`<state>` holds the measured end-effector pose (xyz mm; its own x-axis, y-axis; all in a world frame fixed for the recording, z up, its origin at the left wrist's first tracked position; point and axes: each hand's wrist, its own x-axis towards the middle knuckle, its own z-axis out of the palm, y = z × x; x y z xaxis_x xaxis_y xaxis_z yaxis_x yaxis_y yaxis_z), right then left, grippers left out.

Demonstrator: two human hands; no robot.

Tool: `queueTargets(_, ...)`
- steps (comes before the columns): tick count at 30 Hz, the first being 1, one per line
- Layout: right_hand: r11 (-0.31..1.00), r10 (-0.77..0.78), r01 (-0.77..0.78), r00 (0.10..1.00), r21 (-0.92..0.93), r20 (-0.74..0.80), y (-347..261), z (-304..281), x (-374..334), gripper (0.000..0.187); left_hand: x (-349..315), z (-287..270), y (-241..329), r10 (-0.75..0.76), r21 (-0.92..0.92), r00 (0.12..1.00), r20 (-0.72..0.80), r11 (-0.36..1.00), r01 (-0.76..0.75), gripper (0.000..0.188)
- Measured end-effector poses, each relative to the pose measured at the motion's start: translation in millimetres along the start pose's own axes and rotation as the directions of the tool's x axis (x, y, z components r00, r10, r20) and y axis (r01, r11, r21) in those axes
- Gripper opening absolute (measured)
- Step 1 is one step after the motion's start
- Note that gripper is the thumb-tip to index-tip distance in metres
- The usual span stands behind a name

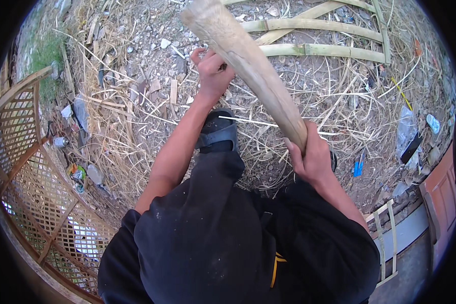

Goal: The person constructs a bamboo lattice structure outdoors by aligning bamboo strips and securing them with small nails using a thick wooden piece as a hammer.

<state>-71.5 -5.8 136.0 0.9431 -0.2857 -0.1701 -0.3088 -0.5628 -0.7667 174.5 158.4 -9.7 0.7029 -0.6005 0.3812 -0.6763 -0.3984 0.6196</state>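
Note:
A thick, pale wooden club slants across the upper middle, its wide end far and its narrow end near. My right hand is wrapped round the narrow end. My left hand is up beside the wide part, its fingers curled. The club overlaps that hand's edge, so I cannot tell whether they touch, and what the fingers hold is hidden. Just beyond, a frame of split bamboo strips lies on the ground, partly behind the club. A thin pale strip crosses above my black sandal.
Shavings and stones litter the dirt. A brown lattice panel curves along the left. To the right lie a blue-handled tool, clear plastic and a small slatted frame, near a reddish-brown panelled board.

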Motion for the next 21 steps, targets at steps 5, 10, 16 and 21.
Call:
queueTargets(5,0.929,0.349,-0.310,0.916,-0.204,0.199,18,4,-2,0.041,11,9,13,-0.029,-0.023,0.998,-0.062,0.999,0.028,0.006)
queueTargets(10,0.997,0.064,-0.065,0.998,0.042,0.029,2,-3,-1,0.039,3,7,10,-0.038,-0.069,0.993,-0.116,0.997,0.031,0.008)
queueTargets(16,0.926,0.372,-0.353,0.913,-0.136,0.166,22,4,-3,0.042,8,10,17,-0.011,-0.035,0.994,-0.113,0.999,0.007,0.008)
queueTargets(21,0.993,0.089,-0.083,0.993,0.087,-0.072,-8,-12,10,0.040,5,4,11,-0.020,-0.045,0.991,-0.132,0.999,0.015,0.013)
